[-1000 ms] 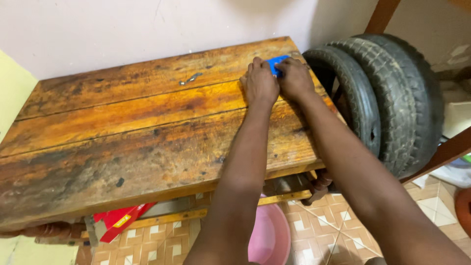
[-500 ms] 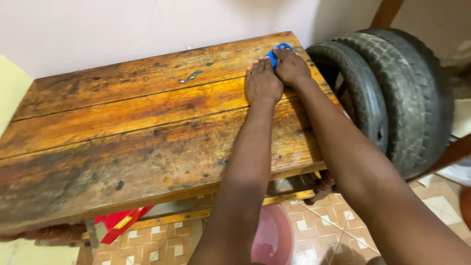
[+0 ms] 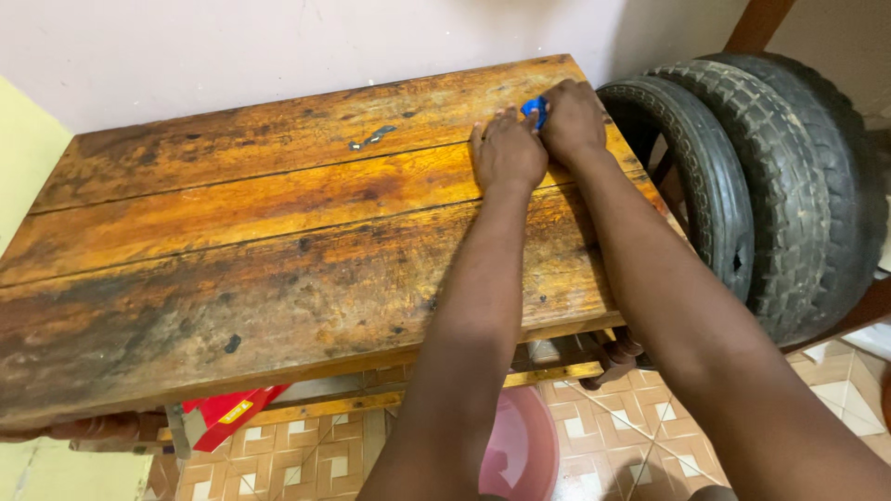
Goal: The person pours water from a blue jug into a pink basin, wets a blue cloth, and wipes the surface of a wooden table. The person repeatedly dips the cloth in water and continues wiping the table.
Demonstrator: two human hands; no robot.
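- we press our left hand (image 3: 507,151) flat, palm down, on the far right part of the wooden table (image 3: 260,250); its fingers lie spread on the boards and reach up to a small blue object (image 3: 534,110)
- our right hand (image 3: 573,121) sits just beside the left, touching it, curled over the blue object; only a sliver of blue shows between the two hands, so we cannot tell whether the fingers are clamped round it or merely pressing it down
- the blue object lies on the table near its far right corner, close to the wall (image 3: 278,46); its shape is mostly hidden
- a small grey metal piece (image 3: 372,138) lies on the far plank, well apart from the hands, to their left
- two worn black tyres (image 3: 752,186) stand upright just beside the table's right end
- under the table we see a pink basin (image 3: 520,445), a red package (image 3: 227,408) and a patterned tile floor (image 3: 306,455)
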